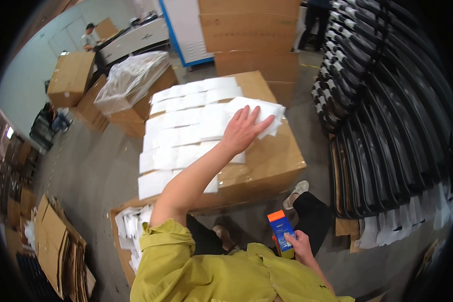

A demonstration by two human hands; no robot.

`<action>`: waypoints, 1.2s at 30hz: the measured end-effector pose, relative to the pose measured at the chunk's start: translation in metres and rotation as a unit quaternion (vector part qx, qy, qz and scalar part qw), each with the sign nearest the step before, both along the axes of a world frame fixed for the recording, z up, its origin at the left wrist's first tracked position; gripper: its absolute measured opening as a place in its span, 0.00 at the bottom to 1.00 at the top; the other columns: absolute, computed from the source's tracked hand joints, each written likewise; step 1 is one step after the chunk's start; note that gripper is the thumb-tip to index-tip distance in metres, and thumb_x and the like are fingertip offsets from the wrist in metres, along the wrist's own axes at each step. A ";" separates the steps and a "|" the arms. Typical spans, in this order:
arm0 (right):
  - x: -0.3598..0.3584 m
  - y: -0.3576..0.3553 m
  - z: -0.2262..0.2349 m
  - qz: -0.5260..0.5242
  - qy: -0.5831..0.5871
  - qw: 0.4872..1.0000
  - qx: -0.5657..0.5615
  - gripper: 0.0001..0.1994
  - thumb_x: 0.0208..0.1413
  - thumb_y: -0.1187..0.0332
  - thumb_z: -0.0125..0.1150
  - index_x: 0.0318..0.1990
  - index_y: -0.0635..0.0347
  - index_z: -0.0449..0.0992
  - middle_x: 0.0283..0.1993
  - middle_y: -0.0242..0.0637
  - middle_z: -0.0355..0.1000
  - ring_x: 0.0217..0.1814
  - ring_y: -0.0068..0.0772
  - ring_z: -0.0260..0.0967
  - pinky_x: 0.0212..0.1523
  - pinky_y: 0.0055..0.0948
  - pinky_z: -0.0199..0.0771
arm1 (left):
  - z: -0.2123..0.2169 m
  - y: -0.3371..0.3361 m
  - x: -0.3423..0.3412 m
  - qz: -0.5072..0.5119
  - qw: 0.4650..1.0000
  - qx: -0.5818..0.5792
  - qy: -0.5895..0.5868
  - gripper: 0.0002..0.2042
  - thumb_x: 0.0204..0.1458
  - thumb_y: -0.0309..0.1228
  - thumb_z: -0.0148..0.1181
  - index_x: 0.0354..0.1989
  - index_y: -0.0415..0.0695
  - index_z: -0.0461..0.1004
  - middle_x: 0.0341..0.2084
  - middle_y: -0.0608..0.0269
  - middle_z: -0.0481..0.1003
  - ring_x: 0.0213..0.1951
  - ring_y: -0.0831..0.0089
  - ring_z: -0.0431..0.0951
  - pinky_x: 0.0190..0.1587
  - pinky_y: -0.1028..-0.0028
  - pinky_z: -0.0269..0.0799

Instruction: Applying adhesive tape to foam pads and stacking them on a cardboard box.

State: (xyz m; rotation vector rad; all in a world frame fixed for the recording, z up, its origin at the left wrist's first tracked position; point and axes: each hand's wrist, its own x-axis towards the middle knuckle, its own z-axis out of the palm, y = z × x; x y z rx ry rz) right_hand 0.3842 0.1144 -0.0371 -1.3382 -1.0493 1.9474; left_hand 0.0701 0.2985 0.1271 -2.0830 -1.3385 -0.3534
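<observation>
My left hand (242,130) lies palm down with fingers spread on a small pile of white flat pieces (270,109), at the right of a large cardboard box. Rows of overlapping white flat pieces (178,119), paper or thin sleeves, cover the left part of the box top (267,153). Low in front of my body, my right hand (300,245) grips a slim blue box (282,232) with an orange end. Its thumb rests on the front face, while the other fingers are mostly hidden behind.
An open carton of white pieces (131,231) sits at my left, near flattened cardboard (53,246). Stacked black curved parts (382,166) rise on the right. Behind are a plastic-covered carton (131,85) and tall cardboard (249,30). Other people, one a seated person (55,118), are farther off.
</observation>
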 end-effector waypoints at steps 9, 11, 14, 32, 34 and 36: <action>0.022 0.011 0.030 -0.116 0.047 0.992 -0.026 0.11 0.44 0.69 0.60 0.30 0.67 0.66 0.27 0.38 0.70 0.26 0.21 0.67 0.29 0.20 0.67 | -0.029 0.053 -0.009 0.100 0.933 -0.345 -0.027 0.30 0.41 0.37 0.55 0.56 0.60 0.52 0.55 0.54 0.54 0.57 0.56 0.52 0.56 0.54 0.48; 0.020 0.016 0.024 -0.101 0.044 0.994 -0.025 0.11 0.44 0.69 0.60 0.30 0.67 0.66 0.27 0.38 0.70 0.26 0.21 0.67 0.29 0.20 0.67 | -0.027 0.064 -0.016 0.085 0.922 -0.368 -0.088 0.30 0.40 0.40 0.56 0.55 0.53 0.54 0.52 0.52 0.58 0.55 0.57 0.56 0.53 0.57 0.54; 0.016 0.022 0.030 -0.086 0.058 0.994 -0.028 0.11 0.43 0.69 0.61 0.30 0.66 0.66 0.26 0.37 0.69 0.25 0.20 0.66 0.28 0.19 0.67 | -0.036 0.075 -0.015 0.121 0.922 -0.310 -0.199 0.29 0.40 0.41 0.57 0.52 0.47 0.57 0.46 0.53 0.63 0.48 0.56 0.63 0.47 0.61 0.61; 0.037 0.019 0.059 -0.094 0.097 0.990 0.033 0.11 0.44 0.71 0.57 0.32 0.65 0.64 0.31 0.39 0.70 0.31 0.22 0.67 0.36 0.21 0.67 | 0.021 -0.037 0.035 -0.120 0.991 0.043 -0.039 0.16 0.39 0.24 0.50 0.41 0.38 0.67 0.39 0.54 0.70 0.41 0.64 0.71 0.39 0.73 0.68; 0.039 0.020 0.067 -0.112 0.101 0.986 0.065 0.14 0.40 0.68 0.60 0.33 0.64 0.64 0.30 0.35 0.69 0.29 0.19 0.66 0.33 0.18 0.66 | 0.008 -0.082 0.050 -0.145 0.988 -0.026 -0.048 0.16 0.40 0.24 0.49 0.41 0.36 0.67 0.40 0.53 0.70 0.42 0.63 0.71 0.42 0.73 0.68; 0.039 0.021 0.072 -0.103 0.107 0.984 0.096 0.15 0.39 0.66 0.61 0.33 0.64 0.64 0.30 0.33 0.69 0.29 0.17 0.65 0.33 0.17 0.65 | -0.021 -0.099 0.049 -0.140 0.987 -0.068 -0.037 0.16 0.41 0.26 0.49 0.42 0.36 0.67 0.41 0.52 0.69 0.43 0.61 0.70 0.45 0.70 0.65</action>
